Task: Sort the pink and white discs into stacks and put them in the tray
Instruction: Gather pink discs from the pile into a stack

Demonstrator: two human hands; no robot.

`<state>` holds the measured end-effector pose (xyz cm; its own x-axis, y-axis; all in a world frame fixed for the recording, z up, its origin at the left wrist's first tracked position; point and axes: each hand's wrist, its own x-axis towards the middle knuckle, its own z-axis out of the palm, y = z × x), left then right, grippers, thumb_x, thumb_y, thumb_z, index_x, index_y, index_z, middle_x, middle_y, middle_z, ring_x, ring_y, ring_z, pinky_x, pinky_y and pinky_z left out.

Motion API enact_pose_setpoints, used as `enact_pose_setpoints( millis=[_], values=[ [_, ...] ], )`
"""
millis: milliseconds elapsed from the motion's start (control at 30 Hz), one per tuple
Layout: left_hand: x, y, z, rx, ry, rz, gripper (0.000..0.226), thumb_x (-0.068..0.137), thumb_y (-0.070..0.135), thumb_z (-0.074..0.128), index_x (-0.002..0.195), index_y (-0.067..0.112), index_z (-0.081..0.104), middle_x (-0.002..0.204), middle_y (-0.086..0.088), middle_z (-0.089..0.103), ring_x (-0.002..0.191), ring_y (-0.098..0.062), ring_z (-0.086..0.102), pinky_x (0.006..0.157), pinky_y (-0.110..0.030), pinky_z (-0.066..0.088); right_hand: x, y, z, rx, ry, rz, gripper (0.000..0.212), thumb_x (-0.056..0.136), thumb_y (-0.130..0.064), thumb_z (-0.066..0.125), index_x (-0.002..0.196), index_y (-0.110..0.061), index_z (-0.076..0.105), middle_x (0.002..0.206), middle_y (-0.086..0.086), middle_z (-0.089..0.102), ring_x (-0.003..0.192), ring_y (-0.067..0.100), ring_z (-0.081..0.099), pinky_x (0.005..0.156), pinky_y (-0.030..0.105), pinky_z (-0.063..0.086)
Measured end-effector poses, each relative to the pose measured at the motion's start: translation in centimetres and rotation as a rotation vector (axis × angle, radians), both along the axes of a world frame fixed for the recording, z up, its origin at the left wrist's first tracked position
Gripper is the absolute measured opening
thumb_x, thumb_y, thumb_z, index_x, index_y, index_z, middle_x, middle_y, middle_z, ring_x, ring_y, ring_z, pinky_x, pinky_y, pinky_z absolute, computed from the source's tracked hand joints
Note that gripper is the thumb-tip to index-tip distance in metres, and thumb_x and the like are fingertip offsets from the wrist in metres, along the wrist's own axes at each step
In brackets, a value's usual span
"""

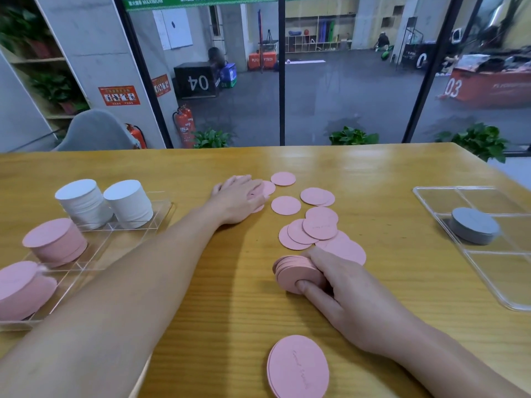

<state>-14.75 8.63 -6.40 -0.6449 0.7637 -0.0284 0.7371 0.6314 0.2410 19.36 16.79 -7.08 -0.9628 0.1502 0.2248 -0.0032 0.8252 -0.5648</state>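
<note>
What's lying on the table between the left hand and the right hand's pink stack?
Head view: loose flat pink discs lie scattered and overlapping on the wooden table between the left hand and the right hand gripping its pink disc stack.

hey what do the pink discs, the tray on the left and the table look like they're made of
Pink discs: thin, matte, probably foam or card; no shine.
Left tray: clear glossy plastic, likely acrylic; the table shows through it.
Table: yellowish wood or wood-look laminate with visible grain and a light sheen.
</note>
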Motion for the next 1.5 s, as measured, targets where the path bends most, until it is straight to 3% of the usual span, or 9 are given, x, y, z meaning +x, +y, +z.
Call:
enact_pose_setpoints(
  millis=[333, 467, 567, 633, 867, 1033, 1233, 1433, 1500],
  values=[
    [6.9, -6.5, -1.6, 0.109, -0.006, -0.117, 0.056, 0.108, 0.066, 0.032, 0.158, 0.042, 0.041, 0.166, 0.014, 0.033, 0.162, -0.021, 0.021, 0.130, -0.054, 0.025, 0.2, -0.1, 0.2, 0.006, -0.008, 0.008, 0.010, 0.107, -0.045, 0.057, 0.104, -0.039, 0.050, 0.096, -0.022, 0.060, 0.087, 0.006, 0.058, 0.073, 0.036, 0.052],
    [11.8, -8.6, -1.0, 0.191, -0.172, -0.134, 0.064, 0.116, 0.057, 0.035, 0.175, 0.043, 0.016, 0.183, 0.018, -0.002, 0.169, -0.008, -0.011, 0.137, -0.041, 0.002, 0.3, -0.2, 0.2, -0.004, 0.001, 0.008, 0.009, 0.106, -0.043, 0.058, 0.105, -0.037, 0.052, 0.096, -0.020, 0.061, 0.087, 0.008, 0.059, 0.074, 0.039, 0.053],
    [12.2, -10.6, 0.1, 0.437, -0.413, -0.042, 0.057, 0.115, 0.052, 0.046, 0.170, 0.043, 0.033, 0.175, 0.023, 0.030, 0.158, 0.010, 0.025, 0.131, -0.028, 0.021, 0.5, -0.3, 0.3, -0.030, -0.012, 0.001, 0.009, 0.107, -0.041, 0.060, 0.108, -0.034, 0.055, 0.098, -0.019, 0.063, 0.088, 0.009, 0.060, 0.076, 0.040, 0.054],
    [11.5, -12.3, 0.3, 0.478, -0.309, 0.035, 0.048, 0.111, 0.050, 0.058, 0.157, 0.040, 0.054, 0.155, 0.025, 0.051, 0.144, 0.005, 0.044, 0.123, -0.030, 0.035, 0.5, -0.3, 0.3, -0.027, -0.013, 0.000, 0.009, 0.107, -0.042, 0.060, 0.109, -0.034, 0.055, 0.099, -0.019, 0.063, 0.089, 0.009, 0.060, 0.076, 0.040, 0.054],
    [10.7, -13.7, 0.5, 0.312, -0.187, -0.005, 0.053, 0.083, 0.069, 0.083, 0.129, 0.047, 0.070, 0.125, 0.030, 0.052, 0.126, 0.006, 0.042, 0.099, -0.016, 0.039, 0.3, -0.4, 0.3, -0.008, -0.012, -0.014, 0.017, 0.106, -0.046, 0.057, 0.107, -0.029, 0.055, 0.095, -0.016, 0.062, 0.087, 0.012, 0.060, 0.075, 0.042, 0.053],
    [11.2, -13.6, 0.5, 0.331, -0.196, -0.015, 0.045, 0.083, 0.060, 0.089, 0.120, 0.048, 0.068, 0.123, 0.030, 0.053, 0.124, 0.006, 0.046, 0.099, -0.022, 0.043, 0.4, -0.5, 0.3, -0.003, -0.023, -0.023, 0.017, 0.107, -0.045, 0.057, 0.106, -0.029, 0.054, 0.094, -0.015, 0.062, 0.085, 0.012, 0.059, 0.074, 0.044, 0.054],
    [11.9, -12.9, 1.1, 0.674, -0.395, -0.033, 0.014, 0.095, 0.021, 0.083, 0.100, 0.026, 0.071, 0.091, 0.004, 0.072, 0.080, -0.014, 0.059, 0.073, -0.025, 0.047, 0.5, -0.5, 0.4, -0.015, -0.014, -0.014, 0.018, 0.107, -0.046, 0.057, 0.108, -0.028, 0.055, 0.096, -0.015, 0.064, 0.087, 0.013, 0.060, 0.075, 0.045, 0.054],
    [13.9, -11.9, 1.4, 0.704, -0.509, -0.235, 0.006, 0.103, 0.009, 0.074, 0.100, 0.013, 0.072, 0.094, -0.004, 0.071, 0.084, -0.032, 0.057, 0.072, -0.043, 0.047, 0.4, -0.4, 0.3, -0.055, 0.021, -0.024, 0.015, 0.107, -0.042, 0.058, 0.104, -0.028, 0.054, 0.092, -0.013, 0.061, 0.083, 0.014, 0.057, 0.073, 0.042, 0.051],
    [14.5, -11.5, 1.3, 0.693, -0.595, -0.295, 0.005, 0.105, 0.005, 0.070, 0.102, 0.008, 0.070, 0.093, -0.002, 0.069, 0.082, -0.024, 0.058, 0.071, -0.040, 0.048, 0.4, -0.3, 0.3, -0.062, 0.032, -0.037, 0.009, 0.107, -0.039, 0.060, 0.108, -0.032, 0.054, 0.093, -0.015, 0.062, 0.085, 0.013, 0.059, 0.072, 0.037, 0.051]
  ],
)
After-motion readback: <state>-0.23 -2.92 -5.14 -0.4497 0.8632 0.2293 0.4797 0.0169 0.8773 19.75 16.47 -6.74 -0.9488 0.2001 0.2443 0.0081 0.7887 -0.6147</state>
